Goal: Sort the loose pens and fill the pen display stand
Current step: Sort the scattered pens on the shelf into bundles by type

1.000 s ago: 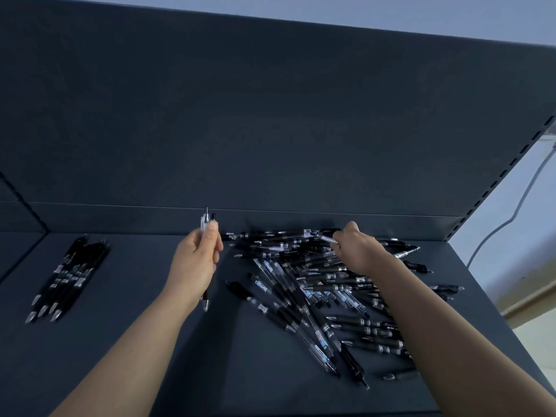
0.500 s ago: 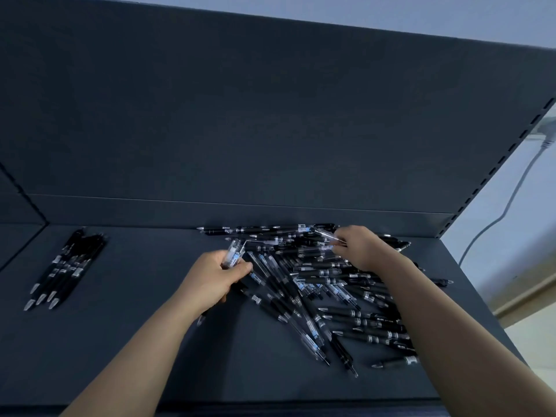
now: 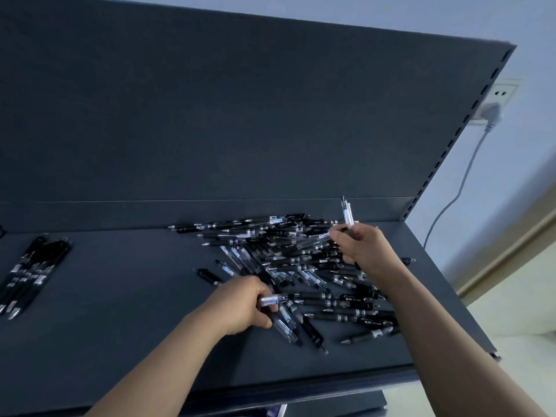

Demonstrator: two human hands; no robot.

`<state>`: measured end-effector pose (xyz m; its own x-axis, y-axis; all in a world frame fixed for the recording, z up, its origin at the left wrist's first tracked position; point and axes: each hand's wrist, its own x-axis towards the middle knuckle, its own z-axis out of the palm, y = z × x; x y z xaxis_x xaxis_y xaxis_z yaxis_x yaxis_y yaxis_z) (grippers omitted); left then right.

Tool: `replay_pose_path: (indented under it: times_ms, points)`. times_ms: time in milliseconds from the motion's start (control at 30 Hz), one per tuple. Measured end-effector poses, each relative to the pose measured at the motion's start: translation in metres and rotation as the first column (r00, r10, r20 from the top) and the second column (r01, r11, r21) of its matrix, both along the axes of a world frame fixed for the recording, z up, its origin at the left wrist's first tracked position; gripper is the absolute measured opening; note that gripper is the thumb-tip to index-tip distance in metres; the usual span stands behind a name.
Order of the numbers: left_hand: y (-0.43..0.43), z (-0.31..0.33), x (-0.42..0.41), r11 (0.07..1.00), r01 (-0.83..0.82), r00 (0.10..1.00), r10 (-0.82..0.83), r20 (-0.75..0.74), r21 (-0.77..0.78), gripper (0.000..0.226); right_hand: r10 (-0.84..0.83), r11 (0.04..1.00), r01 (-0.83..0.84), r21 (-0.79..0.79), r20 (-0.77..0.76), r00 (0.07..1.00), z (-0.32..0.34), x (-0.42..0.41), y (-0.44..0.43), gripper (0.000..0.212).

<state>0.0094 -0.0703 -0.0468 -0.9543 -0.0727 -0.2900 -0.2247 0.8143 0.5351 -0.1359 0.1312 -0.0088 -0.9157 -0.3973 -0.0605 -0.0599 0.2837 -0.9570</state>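
Hands at the pen pile (image 3: 301,266)
At its near edge the left hand (image 3: 243,302) has its grip round a clear pen (image 3: 272,300); at its far right the right hand (image 3: 364,248) has its grip holding clear pens (image 3: 347,213) upright.

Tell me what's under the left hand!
The left hand grips a clear pen; more pens from the pile poke out beneath it, on the dark shelf. What its palm covers is hidden.

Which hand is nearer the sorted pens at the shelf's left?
Left. The left hand is at the pile's near edge, right of the sorted pens; the right hand, farther right.
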Motion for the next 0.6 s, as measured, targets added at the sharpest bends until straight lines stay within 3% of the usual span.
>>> replay_pose_path:
  times_ms: [167,300,467,600]
  points:
    - [0.002,-0.003,-0.001,0.997,0.072,0.995,-0.074,-0.067,-0.033,0.015,-0.079,0.997,0.079,-0.009,-0.028,0.996,-0.002,0.009,0.015,0.026]
    - [-0.003,-0.004,0.005,0.971,0.009,0.989,0.026,-0.142,0.237,0.013,-0.106,0.978,0.135,-0.16,0.179,0.978,-0.004,0.012,0.015,0.021]
    - [-0.015,0.001,0.009,0.772,-0.185,0.896,0.387,-0.218,0.608,0.007,-0.069,0.983,0.111,-0.145,0.262,0.962,-0.01,0.019,0.002,0.013]
    - [-0.035,0.003,0.01,0.566,-0.315,0.749,0.641,-0.166,0.762,0.009,0.034,0.999,-0.037,0.022,0.121,0.992,-0.012,0.026,-0.02,0.018]
